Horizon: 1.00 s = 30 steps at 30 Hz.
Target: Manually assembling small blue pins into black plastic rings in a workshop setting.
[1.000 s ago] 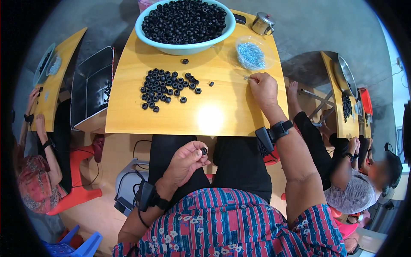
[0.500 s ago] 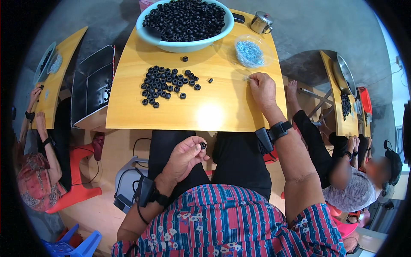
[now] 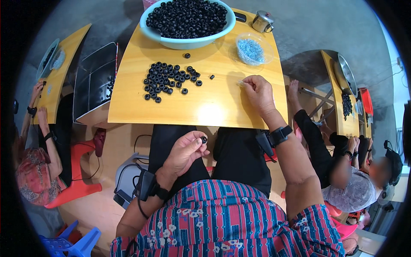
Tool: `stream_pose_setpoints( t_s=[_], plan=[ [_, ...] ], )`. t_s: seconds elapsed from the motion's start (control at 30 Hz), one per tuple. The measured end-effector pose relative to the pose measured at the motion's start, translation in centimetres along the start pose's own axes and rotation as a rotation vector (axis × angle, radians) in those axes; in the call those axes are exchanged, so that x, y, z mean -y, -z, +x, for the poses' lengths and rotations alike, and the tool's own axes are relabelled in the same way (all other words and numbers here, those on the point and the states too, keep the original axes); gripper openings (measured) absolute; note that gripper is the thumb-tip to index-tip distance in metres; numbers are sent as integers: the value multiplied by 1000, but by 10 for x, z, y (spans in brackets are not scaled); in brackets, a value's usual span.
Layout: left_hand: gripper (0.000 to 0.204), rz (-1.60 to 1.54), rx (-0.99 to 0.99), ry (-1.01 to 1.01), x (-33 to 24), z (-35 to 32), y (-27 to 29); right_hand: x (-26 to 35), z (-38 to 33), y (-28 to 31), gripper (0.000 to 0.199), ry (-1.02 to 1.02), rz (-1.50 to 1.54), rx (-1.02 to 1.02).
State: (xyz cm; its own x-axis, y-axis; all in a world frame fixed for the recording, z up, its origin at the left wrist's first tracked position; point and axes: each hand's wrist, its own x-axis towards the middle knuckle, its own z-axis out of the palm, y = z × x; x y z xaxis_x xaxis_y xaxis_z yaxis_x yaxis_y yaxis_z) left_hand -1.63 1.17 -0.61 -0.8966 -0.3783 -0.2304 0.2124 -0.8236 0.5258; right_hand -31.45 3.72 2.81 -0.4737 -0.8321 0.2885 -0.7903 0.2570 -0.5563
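Left hand [image 3: 185, 153], closed, pinches black bead [image 3: 204, 140] above lap [image 3: 233, 160]; right hand [image 3: 258, 91], closed, pinches clear bits [image 3: 240, 83] at tabletop [image 3: 167, 115].

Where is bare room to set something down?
Along the near edge of the table, in front of the black rings, and between the single black piece and the right hand. Crowded: the back, with basin, bowl and metal cup.
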Motion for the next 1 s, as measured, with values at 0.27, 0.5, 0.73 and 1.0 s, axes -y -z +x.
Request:
stream_pose_setpoints(
  t_s=[0.27,0.5,0.73,1.0],
  plan=[
    [17,24,-11,15,-1,2,0,8,-6,-5,14,113,-57,22],
    [19,43,-32,12,-2,-1,-2,26,-9,0,15,-37,115,30],
    [20,47,-12,-2,1,-2,2,12,-15,-9,12,-22,162,6],
    [19,43,-20,-12,-1,0,4,68,-46,14,7,90,317,120]
  ],
)
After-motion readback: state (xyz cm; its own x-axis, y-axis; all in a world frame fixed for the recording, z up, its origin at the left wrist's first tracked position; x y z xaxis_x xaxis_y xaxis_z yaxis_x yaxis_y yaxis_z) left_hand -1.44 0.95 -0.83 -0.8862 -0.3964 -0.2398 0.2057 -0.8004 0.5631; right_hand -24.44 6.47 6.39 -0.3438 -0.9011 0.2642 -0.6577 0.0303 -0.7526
